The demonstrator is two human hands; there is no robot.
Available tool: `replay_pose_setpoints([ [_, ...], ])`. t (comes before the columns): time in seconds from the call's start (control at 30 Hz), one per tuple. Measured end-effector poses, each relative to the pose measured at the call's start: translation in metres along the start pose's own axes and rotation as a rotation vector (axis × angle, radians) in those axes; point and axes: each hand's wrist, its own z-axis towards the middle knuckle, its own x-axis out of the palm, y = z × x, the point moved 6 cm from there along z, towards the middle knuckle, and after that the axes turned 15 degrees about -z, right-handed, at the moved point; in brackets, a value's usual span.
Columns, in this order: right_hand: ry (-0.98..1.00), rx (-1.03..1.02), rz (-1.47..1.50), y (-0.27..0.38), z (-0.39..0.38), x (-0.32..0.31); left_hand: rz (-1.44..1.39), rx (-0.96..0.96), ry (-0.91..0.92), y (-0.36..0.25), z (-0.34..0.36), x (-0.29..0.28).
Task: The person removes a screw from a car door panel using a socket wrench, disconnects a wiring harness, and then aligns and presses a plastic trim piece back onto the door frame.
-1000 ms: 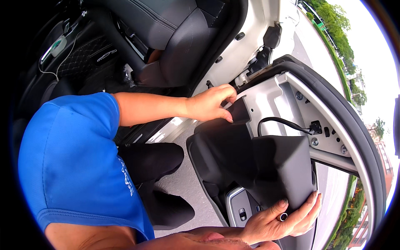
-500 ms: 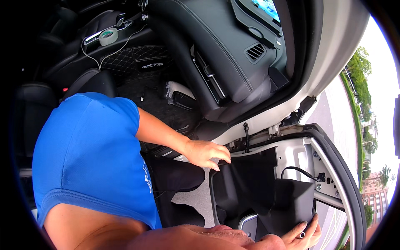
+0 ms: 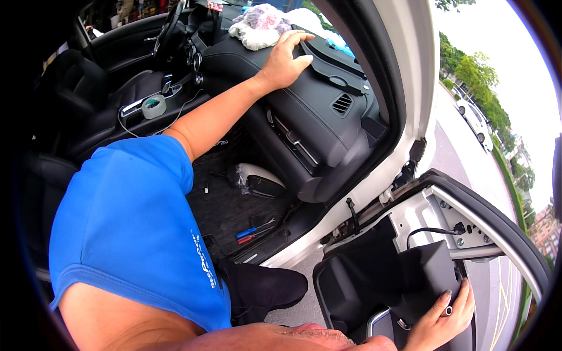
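My left hand [image 3: 285, 63] reaches over the black dashboard [image 3: 252, 67], fingers apart and holding nothing. Beside its fingertips lies a fluffy grey and white cloth-like thing [image 3: 260, 26]; whether the hand touches the dashboard is unclear. My right hand [image 3: 442, 319] grips the edge of the black door trim panel [image 3: 357, 275], which stands partly away from the white door frame. A small dark round end with a pale rim shows at its fingers; I cannot make out what it is. A black cable [image 3: 430, 230] runs from behind the panel to the door's mirror mount [image 3: 462, 228].
On the footwell floor lie a side mirror [image 3: 266, 182] partly in clear plastic, a blue screwdriver [image 3: 252, 231] and a red screwdriver [image 3: 250, 239]. A tape roll [image 3: 154, 107] and a pale cable rest on the centre console. The open door's frame [image 3: 492, 202] stands at right.
My left hand has risen from beside the door panel to above the dashboard. My right hand keeps its hold on the panel. The view has shifted, bringing the screwdrivers and fluffy thing into sight.
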Motion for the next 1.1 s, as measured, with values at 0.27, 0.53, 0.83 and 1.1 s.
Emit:
replay_pose_setpoints([
  [0.27,0.087,0.064,-0.044,-0.011,-0.017,0.021,0.346,-0.134,0.202,-0.004,0.0,0.027],
  [0.53,0.174,0.037,0.015,-0.001,-0.007,0.015,0.372,-0.303,0.243,0.018,0.01,0.024],
  [0.83,0.292,-0.017,0.165,-0.014,0.001,0.021,0.746,0.058,0.82,-0.461,-0.147,0.26],
  [1.1,0.573,-0.031,0.155,-0.029,0.01,0.011,0.778,-0.038,1.09,-0.471,-0.125,0.27],
])
